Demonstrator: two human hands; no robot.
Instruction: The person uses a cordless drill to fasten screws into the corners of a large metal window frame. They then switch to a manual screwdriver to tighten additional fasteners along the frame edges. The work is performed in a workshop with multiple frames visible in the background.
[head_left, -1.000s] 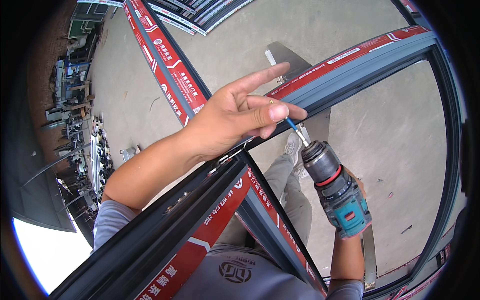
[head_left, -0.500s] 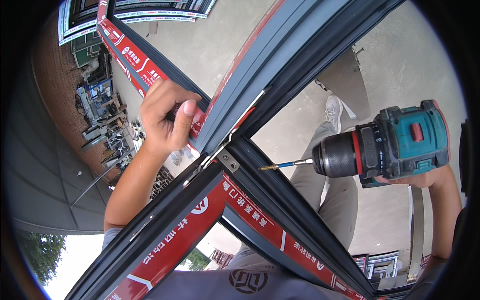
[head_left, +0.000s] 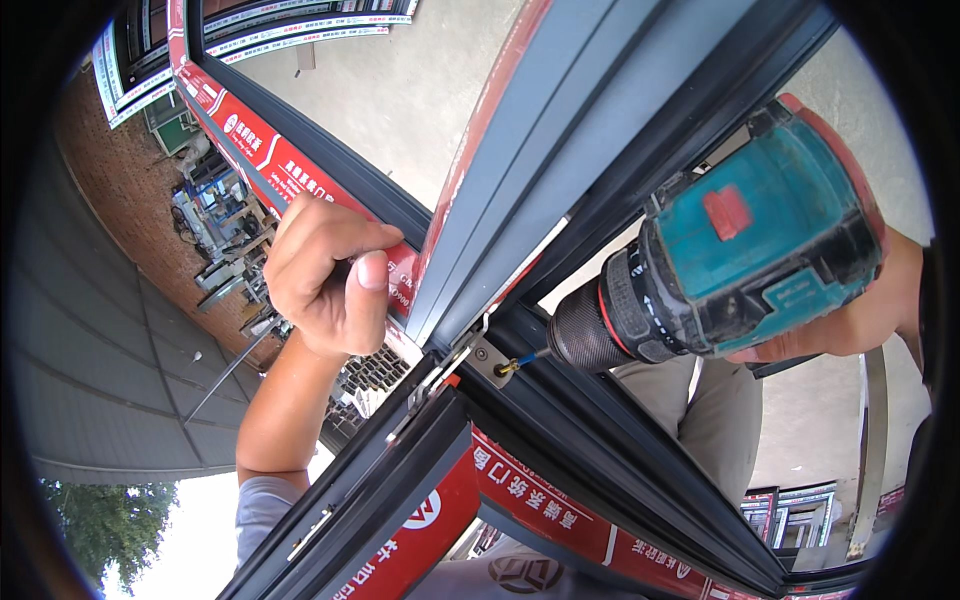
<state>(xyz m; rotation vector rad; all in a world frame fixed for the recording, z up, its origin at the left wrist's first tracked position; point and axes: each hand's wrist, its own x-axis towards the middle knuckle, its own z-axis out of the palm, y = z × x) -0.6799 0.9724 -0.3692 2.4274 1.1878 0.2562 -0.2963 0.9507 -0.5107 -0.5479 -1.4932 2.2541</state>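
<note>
My right hand grips a teal and black cordless drill from the right. Its blue-shafted driver bit points left, with a brass-coloured screw at the tip, at a hole in a small metal plate. That plate sits at the corner of a dark window frame, beside a metal hinge arm. A grey sash profile slants up from the corner. My left hand is closed by the red-filmed part of the sash, fingers curled and thumb bent; what they hold is hidden.
Red protective film covers the lower frame bars. More wrapped frames lie at the upper left. Tools and profile offcuts stand along a brick-paved strip. My legs are beneath the frame.
The drill has moved left and tilted, bringing the screw on its bit from beside the frame onto the plate's hole. My left hand stays curled by the sash. The view has shifted slightly.
</note>
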